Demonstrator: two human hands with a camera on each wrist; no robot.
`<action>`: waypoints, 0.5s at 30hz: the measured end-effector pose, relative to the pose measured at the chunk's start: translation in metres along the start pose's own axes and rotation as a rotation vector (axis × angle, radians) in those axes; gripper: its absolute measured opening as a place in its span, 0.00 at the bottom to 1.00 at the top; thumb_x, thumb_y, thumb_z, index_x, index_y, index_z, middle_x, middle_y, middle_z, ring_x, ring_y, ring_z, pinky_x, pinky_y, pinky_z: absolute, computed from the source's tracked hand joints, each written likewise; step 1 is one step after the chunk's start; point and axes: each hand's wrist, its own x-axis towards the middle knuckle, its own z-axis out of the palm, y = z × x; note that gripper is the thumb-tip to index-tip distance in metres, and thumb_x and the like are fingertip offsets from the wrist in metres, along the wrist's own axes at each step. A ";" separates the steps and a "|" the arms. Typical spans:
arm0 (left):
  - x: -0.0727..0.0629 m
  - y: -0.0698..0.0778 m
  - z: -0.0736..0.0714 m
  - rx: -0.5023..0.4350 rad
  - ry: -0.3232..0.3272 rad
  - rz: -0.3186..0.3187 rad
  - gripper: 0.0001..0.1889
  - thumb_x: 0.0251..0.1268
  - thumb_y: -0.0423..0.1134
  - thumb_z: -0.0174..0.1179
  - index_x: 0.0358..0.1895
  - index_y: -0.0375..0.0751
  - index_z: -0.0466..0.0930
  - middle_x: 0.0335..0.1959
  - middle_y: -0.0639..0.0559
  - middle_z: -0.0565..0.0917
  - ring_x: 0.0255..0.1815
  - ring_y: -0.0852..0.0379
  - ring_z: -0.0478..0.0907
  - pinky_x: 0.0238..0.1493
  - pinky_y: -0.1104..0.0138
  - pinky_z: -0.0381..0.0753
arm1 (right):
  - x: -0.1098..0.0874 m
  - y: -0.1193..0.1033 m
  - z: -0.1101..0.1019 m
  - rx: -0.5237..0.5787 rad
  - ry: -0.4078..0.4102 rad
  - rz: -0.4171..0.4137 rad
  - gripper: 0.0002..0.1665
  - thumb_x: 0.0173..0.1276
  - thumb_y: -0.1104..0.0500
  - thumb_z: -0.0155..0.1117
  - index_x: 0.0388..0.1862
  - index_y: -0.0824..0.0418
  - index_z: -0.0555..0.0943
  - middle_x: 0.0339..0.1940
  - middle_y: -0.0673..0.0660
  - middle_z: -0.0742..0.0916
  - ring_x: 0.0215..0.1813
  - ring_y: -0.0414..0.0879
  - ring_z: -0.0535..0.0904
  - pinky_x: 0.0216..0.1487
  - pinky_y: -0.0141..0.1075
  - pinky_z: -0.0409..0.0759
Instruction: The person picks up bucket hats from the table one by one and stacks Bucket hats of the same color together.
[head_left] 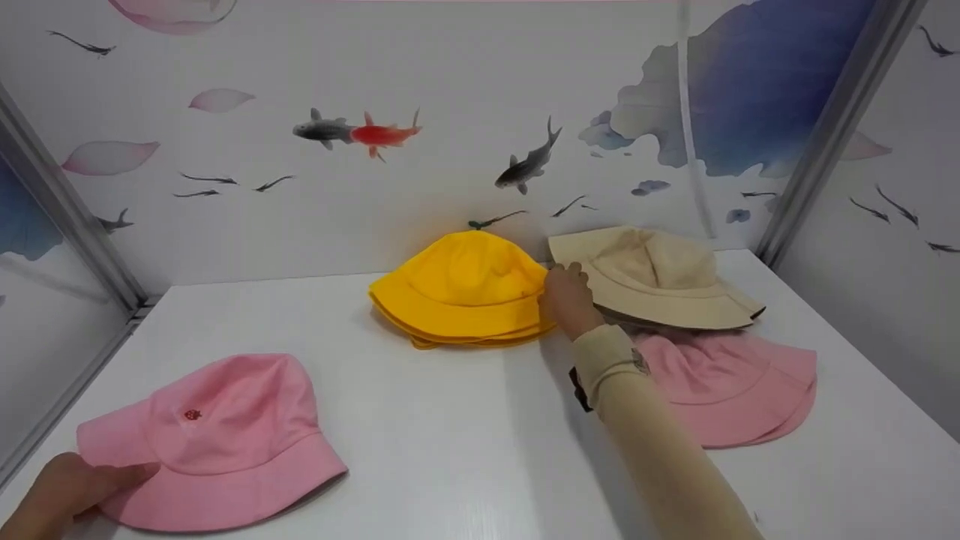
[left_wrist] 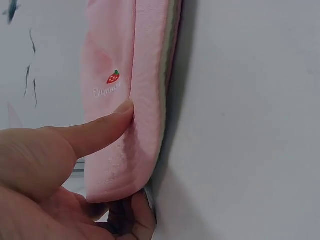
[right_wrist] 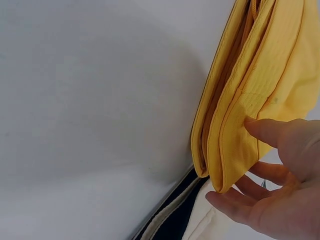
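Note:
At the front left, my left hand point(head_left: 82, 487) grips the brim of a pink bucket hat point(head_left: 232, 420). Its thumb lies on top, with the other fingers partly hidden under the brim. The left wrist view shows a small strawberry point(left_wrist: 113, 77) embroidered on this pink hat. Toward the back, my right hand point(head_left: 568, 296) holds the right brim edge of a yellow bucket hat point(head_left: 472, 277). In the right wrist view its thumb point(right_wrist: 265, 131) presses the yellow brim while the other fingers curl at the edge. Layered brims show on the yellow hat, which has a green sprout on top.
Right of the yellow hat lies a beige bucket hat point(head_left: 660, 270) with a dark underside. A second pink hat point(head_left: 735, 390) lies in front of it, partly behind my right forearm. Walls printed with fish point(head_left: 529, 161) enclose the white table point(head_left: 420, 450) at the back and sides.

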 end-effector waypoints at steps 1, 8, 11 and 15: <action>-0.005 0.004 0.001 0.010 0.022 -0.006 0.42 0.56 0.58 0.68 0.54 0.20 0.65 0.33 0.34 0.71 0.43 0.40 0.69 0.48 0.50 0.72 | 0.000 -0.001 0.000 0.000 0.007 0.003 0.25 0.75 0.59 0.56 0.60 0.79 0.70 0.60 0.78 0.72 0.61 0.68 0.71 0.60 0.58 0.78; -0.015 0.021 0.005 -0.120 0.184 -0.050 0.35 0.56 0.41 0.66 0.60 0.20 0.63 0.53 0.22 0.71 0.52 0.32 0.66 0.57 0.40 0.71 | -0.002 -0.006 -0.003 -0.089 0.036 0.009 0.22 0.75 0.62 0.54 0.60 0.78 0.72 0.57 0.75 0.75 0.58 0.66 0.75 0.57 0.56 0.81; -0.012 0.022 0.006 -0.319 0.182 -0.114 0.41 0.55 0.38 0.67 0.66 0.20 0.56 0.59 0.24 0.66 0.57 0.33 0.63 0.59 0.43 0.73 | -0.003 -0.007 -0.005 -0.108 0.041 0.004 0.21 0.74 0.63 0.53 0.59 0.77 0.73 0.57 0.75 0.75 0.58 0.66 0.75 0.58 0.56 0.80; -0.010 0.021 0.008 -0.390 0.189 -0.140 0.41 0.57 0.41 0.67 0.67 0.23 0.57 0.49 0.31 0.72 0.50 0.38 0.67 0.47 0.51 0.79 | -0.006 -0.008 -0.007 -0.142 0.059 -0.018 0.23 0.71 0.62 0.58 0.59 0.76 0.73 0.57 0.74 0.75 0.58 0.66 0.75 0.58 0.57 0.79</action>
